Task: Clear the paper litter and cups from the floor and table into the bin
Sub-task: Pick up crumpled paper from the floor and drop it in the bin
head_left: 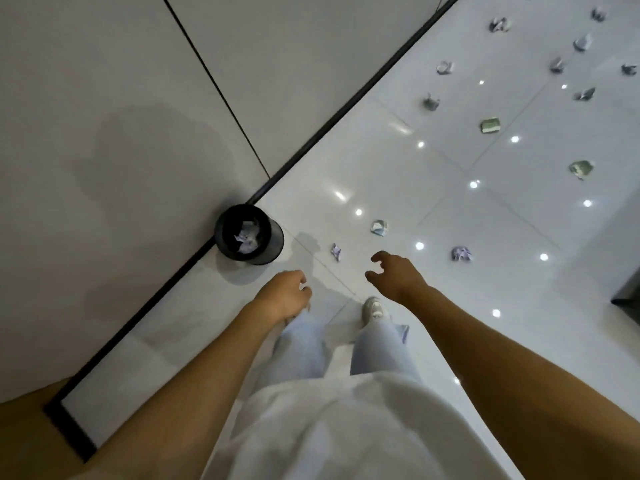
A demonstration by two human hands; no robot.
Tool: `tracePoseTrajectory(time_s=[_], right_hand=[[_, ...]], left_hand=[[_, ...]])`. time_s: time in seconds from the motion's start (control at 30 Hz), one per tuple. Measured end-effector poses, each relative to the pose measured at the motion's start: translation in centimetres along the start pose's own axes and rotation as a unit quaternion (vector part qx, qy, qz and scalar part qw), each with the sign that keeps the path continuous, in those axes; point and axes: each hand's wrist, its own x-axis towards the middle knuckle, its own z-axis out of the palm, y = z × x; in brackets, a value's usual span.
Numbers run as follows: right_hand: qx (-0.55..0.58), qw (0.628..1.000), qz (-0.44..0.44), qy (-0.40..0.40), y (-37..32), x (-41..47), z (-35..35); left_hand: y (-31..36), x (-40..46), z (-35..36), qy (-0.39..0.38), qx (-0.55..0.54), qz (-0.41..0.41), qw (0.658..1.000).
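A black round bin [265,252] stands on the floor against the wall, with crumpled paper [246,237] inside it. Just right of the bin lies a small paper scrap [336,251], then a folded piece [379,227] and a crumpled ball [461,253]. Several more paper pieces are scattered farther off, such as a green-tinted one [490,125] and another [581,169]. My left hand [285,294] hangs empty with loosely curled fingers, right of and below the bin. My right hand [394,275] is empty too, fingers relaxed and spread, below the small scrap.
A grey wall [138,116] with a black skirting strip [332,123] runs diagonally on the left. The glossy white tile floor [433,188] reflects ceiling lights. A dark object's corner [628,301] shows at the right edge. My shoe [373,308] and pale trouser legs are below my hands.
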Motion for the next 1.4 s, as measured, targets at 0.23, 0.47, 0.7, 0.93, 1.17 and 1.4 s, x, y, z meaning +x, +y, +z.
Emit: tracePoseTrajectory(time_s=[0.23,0.47,0.7,0.93,1.17,1.4], right_hand=[[0.057,0.997,0.056,-0.004,0.0,4.2,5.1],[0.148,0.983,0.104,0.004,3.7,13.2,11.1],[0.158,0.982,0.1,0.014,9.4,26.4,18.7],[0.152,0.984,0.089,0.025,14.5,38.3,25.7],[0.119,0.991,0.039,0.046,17.4,48.0,30.0],[0.059,0.995,-0.042,0.072,17.5,56.6,34.0]], left_hand=[[-3.9,4.7,0.5,-0.014,0.009,0.0,1.0],[-6.4,13.4,6.8,-0.049,-0.019,-0.04,0.998],[-9.6,26.2,14.4,-0.024,-0.039,-0.042,0.998],[-12.3,39.3,19.7,-0.003,-0.045,-0.014,0.999],[-14.7,49.5,22.6,0.002,-0.038,0.001,0.999],[-17.1,56.9,24.6,0.007,-0.11,-0.017,0.994]])
